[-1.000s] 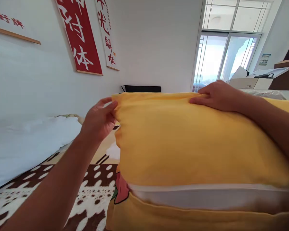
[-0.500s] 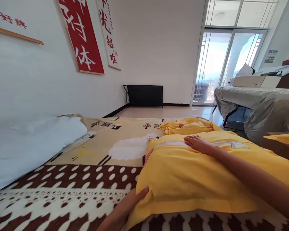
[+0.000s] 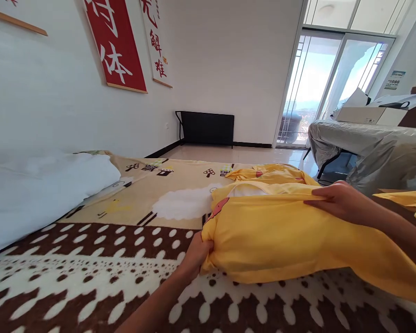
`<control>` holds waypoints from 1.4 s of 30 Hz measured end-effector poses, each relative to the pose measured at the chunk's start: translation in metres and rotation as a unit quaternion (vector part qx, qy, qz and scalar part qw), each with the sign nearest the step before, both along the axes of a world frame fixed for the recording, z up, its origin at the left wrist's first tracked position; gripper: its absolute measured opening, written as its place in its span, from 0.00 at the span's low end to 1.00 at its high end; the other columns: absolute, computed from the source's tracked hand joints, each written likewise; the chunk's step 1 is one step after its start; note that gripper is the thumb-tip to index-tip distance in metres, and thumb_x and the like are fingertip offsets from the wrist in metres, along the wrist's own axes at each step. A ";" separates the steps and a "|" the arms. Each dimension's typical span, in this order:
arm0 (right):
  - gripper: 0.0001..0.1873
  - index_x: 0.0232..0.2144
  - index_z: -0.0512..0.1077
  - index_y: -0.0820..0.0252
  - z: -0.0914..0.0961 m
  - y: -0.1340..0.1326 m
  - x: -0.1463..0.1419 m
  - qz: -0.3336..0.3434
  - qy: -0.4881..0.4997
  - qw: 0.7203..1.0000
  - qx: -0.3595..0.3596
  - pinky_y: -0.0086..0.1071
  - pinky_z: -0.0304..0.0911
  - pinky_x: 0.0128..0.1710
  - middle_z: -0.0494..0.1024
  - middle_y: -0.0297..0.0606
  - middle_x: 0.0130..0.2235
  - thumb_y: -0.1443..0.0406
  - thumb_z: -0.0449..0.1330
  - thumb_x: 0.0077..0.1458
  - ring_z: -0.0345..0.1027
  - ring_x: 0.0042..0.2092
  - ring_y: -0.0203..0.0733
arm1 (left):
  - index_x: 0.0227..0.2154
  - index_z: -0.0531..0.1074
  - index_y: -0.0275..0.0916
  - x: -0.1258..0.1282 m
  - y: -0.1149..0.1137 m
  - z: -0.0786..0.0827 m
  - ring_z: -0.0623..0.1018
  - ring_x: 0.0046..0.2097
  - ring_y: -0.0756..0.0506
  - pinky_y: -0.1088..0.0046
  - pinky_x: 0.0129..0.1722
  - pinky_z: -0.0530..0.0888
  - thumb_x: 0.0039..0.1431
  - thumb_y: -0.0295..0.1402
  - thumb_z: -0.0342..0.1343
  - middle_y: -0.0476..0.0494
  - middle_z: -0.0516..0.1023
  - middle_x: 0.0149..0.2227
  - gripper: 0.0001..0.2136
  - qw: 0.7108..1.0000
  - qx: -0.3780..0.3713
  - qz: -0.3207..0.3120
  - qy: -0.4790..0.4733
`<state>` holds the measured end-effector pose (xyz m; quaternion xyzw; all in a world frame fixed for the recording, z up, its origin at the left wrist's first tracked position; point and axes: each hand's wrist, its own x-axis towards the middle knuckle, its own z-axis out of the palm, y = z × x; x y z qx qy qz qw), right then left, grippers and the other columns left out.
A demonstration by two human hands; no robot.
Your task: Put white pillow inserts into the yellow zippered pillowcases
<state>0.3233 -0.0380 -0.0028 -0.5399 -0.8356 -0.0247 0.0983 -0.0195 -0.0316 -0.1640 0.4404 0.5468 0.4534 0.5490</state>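
Observation:
A yellow pillowcase (image 3: 263, 236) lies across the bed, plump at its left part and flatter toward the right. White filling, which looks like a pillow (image 3: 244, 190), shows through a gap along its far edge. My left hand (image 3: 198, 252) is closed on the left end of the pillowcase, bunching the cloth. With thumb and fingers pinched, my right hand (image 3: 339, 203) holds the far edge of the pillowcase, lifted a little. Behind it rests a crumpled yellow cloth (image 3: 273, 173).
A patterned blanket (image 3: 131, 259) covers the bed. At the left lies a white pillow or quilt (image 3: 45, 194) against the wall. Beyond the bed stand a folded black panel (image 3: 206, 128) and, at right, a plastic-covered table (image 3: 367, 138) bearing a box (image 3: 360, 114). More yellow cloth (image 3: 405, 199) lies at right.
My right hand has gone from lying flat on top to pinching the far edge, further right. My left hand has moved up and gripped the left end. The pillowcase's near edge has shifted away from me.

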 end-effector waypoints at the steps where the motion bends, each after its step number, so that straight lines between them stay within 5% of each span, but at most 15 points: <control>1: 0.26 0.17 0.54 0.57 0.011 -0.007 -0.001 0.010 0.000 1.000 0.009 0.31 0.47 0.28 0.54 0.30 0.18 0.46 0.46 0.57 0.50 0.24 0.36 | 0.29 0.69 0.37 -0.003 0.007 0.004 0.73 0.31 0.47 0.74 0.29 0.71 0.30 0.24 0.47 0.48 0.76 0.29 0.17 1.000 0.009 -0.014 0.004; 4: 0.26 0.17 0.51 0.58 0.024 -0.021 -0.003 0.048 -0.015 0.997 -0.062 0.30 0.47 0.28 0.51 0.29 0.18 0.48 0.47 0.57 0.48 0.25 0.35 | 0.31 0.69 0.37 -0.023 0.019 0.002 0.74 0.32 0.45 0.72 0.30 0.71 0.32 0.26 0.48 0.47 0.76 0.31 0.16 0.999 0.009 -0.049 0.022; 8: 0.23 0.17 0.56 0.59 -0.001 -0.022 -0.017 0.123 -0.076 0.950 -0.278 0.28 0.49 0.27 0.58 0.29 0.22 0.51 0.54 0.52 0.52 0.27 0.34 | 0.29 0.65 0.38 -0.059 0.022 -0.022 0.74 0.30 0.43 0.70 0.28 0.70 0.41 0.35 0.49 0.47 0.74 0.28 0.10 0.979 0.016 -0.053 0.195; 11: 0.19 0.25 0.67 0.61 -0.020 -0.009 -0.047 0.139 -0.074 0.937 -0.313 0.30 0.55 0.31 0.67 0.34 0.28 0.49 0.58 0.48 0.60 0.31 0.38 | 0.27 0.63 0.39 -0.068 0.022 -0.032 0.74 0.32 0.40 0.66 0.32 0.70 0.43 0.35 0.50 0.45 0.72 0.27 0.07 0.945 0.048 -0.028 0.322; 13: 0.25 0.40 0.70 0.62 -0.027 0.001 -0.076 0.124 -0.014 0.953 -0.277 0.34 0.59 0.38 0.73 0.41 0.37 0.48 0.56 0.49 0.65 0.39 0.45 | 0.29 0.65 0.39 -0.062 0.018 -0.026 0.73 0.39 0.37 0.61 0.39 0.69 0.45 0.31 0.50 0.41 0.73 0.32 0.06 0.894 0.130 0.007 0.430; 16: 0.33 0.54 0.64 0.62 -0.035 0.005 -0.117 0.114 0.066 0.953 -0.273 0.38 0.59 0.47 0.71 0.47 0.50 0.48 0.55 0.51 0.65 0.49 0.50 | 0.42 0.67 0.36 -0.042 0.004 0.000 0.69 0.51 0.37 0.59 0.50 0.65 0.50 0.22 0.44 0.34 0.72 0.46 0.16 0.753 0.352 0.032 0.556; 18: 0.36 0.57 0.60 0.63 -0.042 -0.003 -0.136 0.150 0.092 0.941 -0.290 0.37 0.59 0.49 0.69 0.49 0.53 0.51 0.58 0.50 0.64 0.51 0.50 | 0.52 0.62 0.37 -0.028 -0.009 0.024 0.65 0.57 0.40 0.61 0.56 0.61 0.49 0.18 0.42 0.35 0.69 0.53 0.25 0.662 0.477 -0.040 0.577; 20: 0.38 0.57 0.58 0.66 -0.049 -0.016 -0.144 0.201 0.096 0.929 -0.295 0.37 0.61 0.48 0.69 0.50 0.53 0.54 0.60 0.48 0.65 0.50 0.49 | 0.54 0.61 0.39 -0.018 -0.019 0.047 0.63 0.60 0.42 0.62 0.58 0.58 0.47 0.18 0.44 0.38 0.68 0.54 0.28 0.609 0.522 -0.167 0.574; 22: 0.36 0.55 0.61 0.68 -0.050 -0.028 -0.145 0.235 0.065 0.923 -0.297 0.36 0.63 0.42 0.73 0.49 0.48 0.55 0.61 0.47 0.68 0.44 0.47 | 0.48 0.65 0.39 -0.013 -0.025 0.067 0.68 0.54 0.42 0.63 0.56 0.60 0.47 0.21 0.47 0.40 0.73 0.47 0.23 0.607 0.496 -0.265 0.562; 26: 0.14 0.43 0.69 0.65 -0.037 -0.025 -0.147 0.334 -0.021 0.904 -0.267 0.31 0.62 0.36 0.76 0.42 0.37 0.63 0.50 0.59 0.69 0.36 0.40 | 0.29 0.68 0.39 -0.015 -0.033 0.089 0.72 0.38 0.44 0.63 0.49 0.63 0.47 0.26 0.50 0.45 0.73 0.32 0.05 0.615 0.393 -0.354 0.584; 31: 0.14 0.33 0.73 0.64 -0.063 0.008 -0.185 0.474 -0.129 0.871 0.003 0.36 0.58 0.46 0.76 0.43 0.41 0.69 0.47 0.61 0.67 0.44 0.43 | 0.25 0.72 0.39 -0.022 -0.049 0.084 0.72 0.38 0.41 0.60 0.47 0.61 0.46 0.28 0.53 0.42 0.76 0.29 0.04 0.563 0.309 -0.409 0.648; 34: 0.15 0.39 0.74 0.66 -0.098 0.011 -0.209 0.476 -0.191 0.857 0.059 0.40 0.54 0.52 0.75 0.47 0.47 0.64 0.50 0.60 0.64 0.51 0.47 | 0.19 0.70 0.38 -0.031 -0.056 0.072 0.72 0.35 0.40 0.59 0.45 0.60 0.43 0.29 0.55 0.41 0.75 0.26 0.02 0.533 0.284 -0.425 0.674; 37: 0.26 0.49 0.70 0.68 -0.119 0.001 -0.216 0.431 -0.252 0.864 0.062 0.44 0.50 0.56 0.67 0.51 0.57 0.55 0.56 0.55 0.57 0.58 0.54 | 0.21 0.71 0.39 -0.041 -0.062 0.066 0.72 0.42 0.40 0.60 0.48 0.58 0.45 0.27 0.53 0.41 0.75 0.33 0.03 0.557 0.309 -0.423 0.644; 42: 0.11 0.31 0.77 0.62 -0.114 -0.014 -0.205 0.392 -0.272 0.879 0.013 0.44 0.54 0.49 0.78 0.48 0.42 0.61 0.58 0.53 0.65 0.46 0.53 | 0.22 0.67 0.40 -0.047 -0.075 0.069 0.70 0.35 0.44 0.64 0.41 0.60 0.46 0.25 0.50 0.47 0.72 0.26 0.04 0.593 0.243 -0.442 0.628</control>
